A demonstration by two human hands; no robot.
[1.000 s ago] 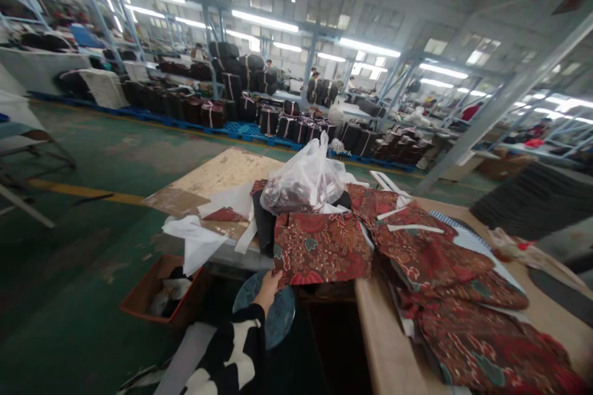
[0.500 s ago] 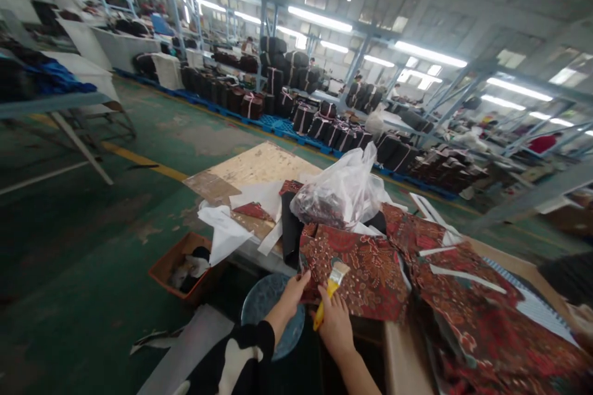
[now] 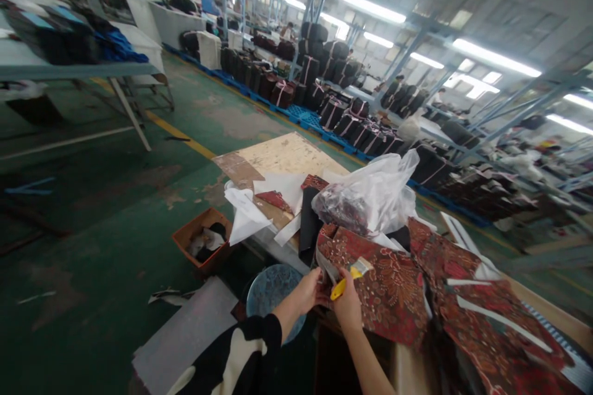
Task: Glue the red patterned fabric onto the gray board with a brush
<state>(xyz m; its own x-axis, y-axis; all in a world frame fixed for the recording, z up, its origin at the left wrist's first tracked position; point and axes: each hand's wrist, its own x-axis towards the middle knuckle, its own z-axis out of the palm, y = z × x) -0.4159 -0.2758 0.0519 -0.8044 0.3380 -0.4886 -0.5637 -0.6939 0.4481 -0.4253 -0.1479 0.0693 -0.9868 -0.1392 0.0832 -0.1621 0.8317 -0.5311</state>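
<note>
A yellow-handled paintbrush [image 3: 340, 288] lies across my right hand [image 3: 348, 308], which is closed round it with the pale bristles pointing right. Beneath the brush spreads a red-brown patterned fabric piece [image 3: 389, 290] at the near table edge. My left hand [image 3: 311, 292] is closed on the left edge of this piece, where a grey underside shows as the edge curls up. The fingertips of both hands are close together there and partly hidden. Below my left forearm stands a round blue tub [image 3: 269, 290].
A clear plastic bag [image 3: 370, 194] rests behind the fabric, beside a black roll [image 3: 309, 225]. More patterned fabric [image 3: 491, 321] with white strips covers the right side. An orange box [image 3: 197, 247] of scraps sits on the floor at left. Bundled stacks [image 3: 333, 112] line blue pallets farther back.
The view has swung left, so things appear farther right. The fabric's left edge now curls upward between my hands, and the brush has tipped flatter in my right hand.
</note>
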